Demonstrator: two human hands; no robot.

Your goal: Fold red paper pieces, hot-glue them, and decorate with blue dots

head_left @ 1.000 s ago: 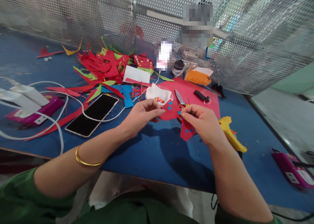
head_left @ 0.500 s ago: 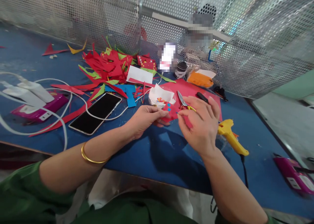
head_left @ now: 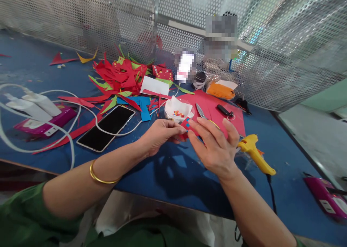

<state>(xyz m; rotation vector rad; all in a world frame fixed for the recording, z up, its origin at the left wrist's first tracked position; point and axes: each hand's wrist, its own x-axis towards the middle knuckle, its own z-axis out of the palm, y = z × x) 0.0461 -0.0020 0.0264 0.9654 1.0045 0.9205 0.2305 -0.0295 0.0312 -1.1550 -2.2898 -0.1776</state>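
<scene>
Pinched between the thumb and fingers of my left hand [head_left: 159,133] is a small red paper piece [head_left: 185,124] with blue squares on it. My right hand [head_left: 214,142] touches that piece with its fingertips; its other fingers are spread. Whether a tiny bit sits between the right fingertips is too small to tell. Just behind the hands stands a white paper-lined bowl [head_left: 169,111] holding small orange and red bits. Scissors [head_left: 200,110] lie partly under my right hand on a large red sheet [head_left: 235,122].
A black phone [head_left: 107,128] with a white cable lies at left, near a purple power strip [head_left: 61,118]. Red and green paper scraps [head_left: 126,73] pile behind. At right are a yellow glue gun [head_left: 256,153] and a black-handled tool [head_left: 222,110]. A mesh panel rises behind.
My right hand has moved left onto the red piece, bringing its fingertips against it. More of the black-handled tool and its ring now shows.
</scene>
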